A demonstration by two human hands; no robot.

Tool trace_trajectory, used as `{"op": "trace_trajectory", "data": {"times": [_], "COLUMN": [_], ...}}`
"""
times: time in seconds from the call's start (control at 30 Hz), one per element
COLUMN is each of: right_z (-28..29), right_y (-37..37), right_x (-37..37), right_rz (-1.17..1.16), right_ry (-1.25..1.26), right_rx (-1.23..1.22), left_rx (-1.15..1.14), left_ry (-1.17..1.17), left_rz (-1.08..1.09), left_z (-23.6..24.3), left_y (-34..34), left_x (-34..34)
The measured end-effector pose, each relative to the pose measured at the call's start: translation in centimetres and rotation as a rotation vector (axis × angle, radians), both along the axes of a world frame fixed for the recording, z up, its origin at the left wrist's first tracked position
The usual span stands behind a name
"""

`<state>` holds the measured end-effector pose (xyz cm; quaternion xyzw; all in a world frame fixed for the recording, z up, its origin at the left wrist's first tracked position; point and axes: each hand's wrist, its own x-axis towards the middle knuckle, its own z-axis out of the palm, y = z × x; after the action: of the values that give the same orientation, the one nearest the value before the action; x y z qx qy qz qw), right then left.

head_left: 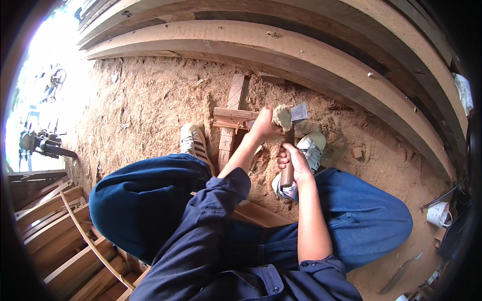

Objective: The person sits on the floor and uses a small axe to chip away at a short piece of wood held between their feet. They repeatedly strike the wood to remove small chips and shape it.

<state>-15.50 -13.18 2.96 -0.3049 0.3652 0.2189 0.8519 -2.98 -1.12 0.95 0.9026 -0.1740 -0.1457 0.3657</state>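
Note:
My right hand [295, 163] is wrapped around the brown wooden handle [287, 175] of a short chopping tool, held upright between my feet. A flat grey metal blade [299, 112] shows at its top; whether it is a hatchet or an adze I cannot tell. Beside the blade is a pale, rough lump [282, 117], its nature unclear. My left hand [266, 124] is closed on the right end of a short wooden piece [232, 115]. That piece lies across a narrow timber [235, 91] with pencil-like marks. My left fingers are partly hidden.
Long curved-looking beams [271, 42] stretch along the far side. Sawdust and chips cover the ground [150, 100]. My shoes [192, 140] flank the work. Stacked planks [55, 220] stand at lower left, a white cup [439, 214] at right, and a dark machine-like object [42, 143] at far left.

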Motion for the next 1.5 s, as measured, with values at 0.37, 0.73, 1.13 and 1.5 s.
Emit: {"op": "trace_trajectory", "data": {"times": [0.37,0.73,1.13,1.5], "right_z": [-2.5,6.8,28.7,27.5], "right_y": [-2.2,-2.2,8.5,11.0], "right_x": [-0.4,-1.4,-4.6,-5.1], "right_rz": [-0.263,0.691,1.071,1.257], "right_ry": [-0.128,-0.024,-1.679,-1.656], "right_rx": [0.776,-1.278,0.005,0.137], "left_rx": [-0.065,-0.077,0.014,0.019], "left_ry": [-0.107,-0.312,-0.394,-0.369], "left_rz": [-0.191,-0.087,-0.140,-0.186], "left_z": [-0.3,-1.8,-4.0,-3.8], "left_y": [-2.5,-3.8,-4.6,-2.4], "left_x": [-1.6,-3.7,-4.7,-3.9]}}
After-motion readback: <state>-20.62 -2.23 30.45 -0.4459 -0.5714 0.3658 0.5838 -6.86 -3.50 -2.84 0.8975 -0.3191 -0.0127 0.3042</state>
